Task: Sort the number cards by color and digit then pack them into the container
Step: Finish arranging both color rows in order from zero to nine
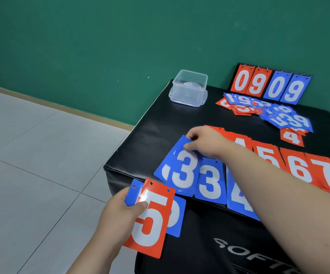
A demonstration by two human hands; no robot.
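Nearest, just off the front left corner of the black block (156, 119), the left hand (114, 216) grips two cards fanned together. A red 5 card (150, 222) is on top with the thumb pressed on its face, and behind it is a blue card (177, 216) whose digit is mostly hidden.

Along the block's front edge lies a row of overlapping blue cards, hanging slightly over that edge. A first blue 3 (183, 171) rests on a partly covered blue card (165, 172). Next come a second blue 3 (209, 183) and a blue 4 (238, 198), which is partly under the right forearm. The right hand (205, 143) reaches toward the block's left side and pinches the top edge of the first blue 3, fingers curled over it.

Behind that row, across the block's middle, runs a row of red cards (298, 171). The digits 4, 5, 6 and 7 are readable; the leftmost cards are hidden by the hand.

Farther back on the block's right side is a loose heap of cards (268, 113), red and blue mixed, with a red 4 (291, 136) at its near edge.

At the block's back left corner stands the clear plastic container (189, 86). At the block's back right edge, a flip scoreboard (268, 84) leans against the green wall (101, 46), showing a red 0 and 9 and a blue 0 and 9. Left of the block lies grey tiled floor (31, 165).
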